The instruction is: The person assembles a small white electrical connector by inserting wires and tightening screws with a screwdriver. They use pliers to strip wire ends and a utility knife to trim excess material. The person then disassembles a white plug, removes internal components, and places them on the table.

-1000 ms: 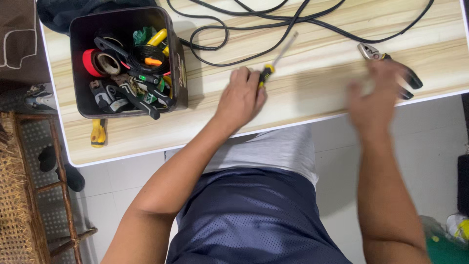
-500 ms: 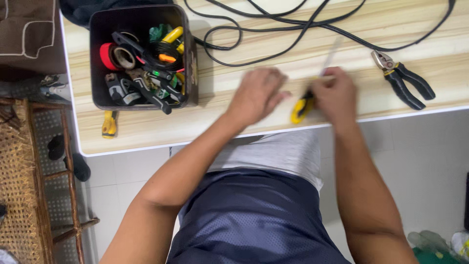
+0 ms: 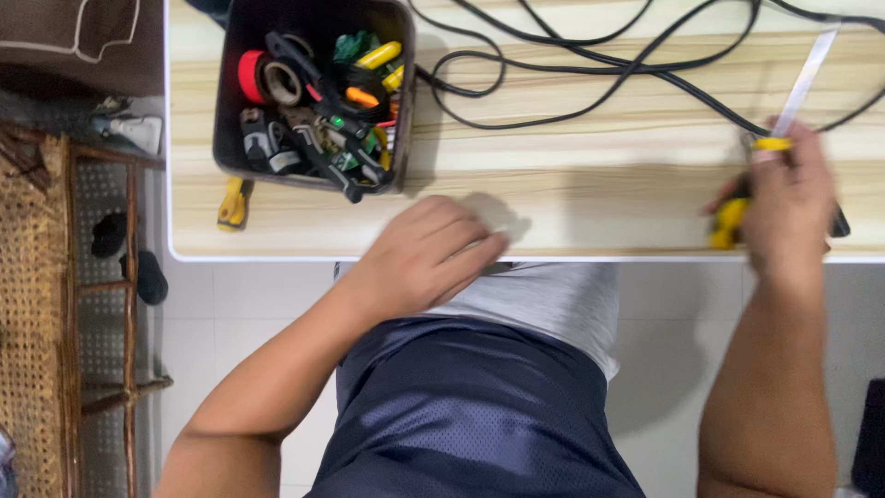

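Screwdriver with yellow-black handle and long steel shaft (image 3: 800, 78) now at right table edge, carried there from centre since half a second ago; right hand (image 3: 788, 198) clamped round handle. Left hand (image 3: 419, 258) let go, resting flat, fingers loose, on pale wood-grain tabletop (image 3: 590, 175) near dark tool bin (image 3: 313, 92).

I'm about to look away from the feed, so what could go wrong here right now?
The right hand grips a yellow-handled screwdriver at the table's front edge; it might slip off. Its shaft points at the black cable, which the tip could snag or nick. The left hand rests near the packed tool box; a sweep could knock it.
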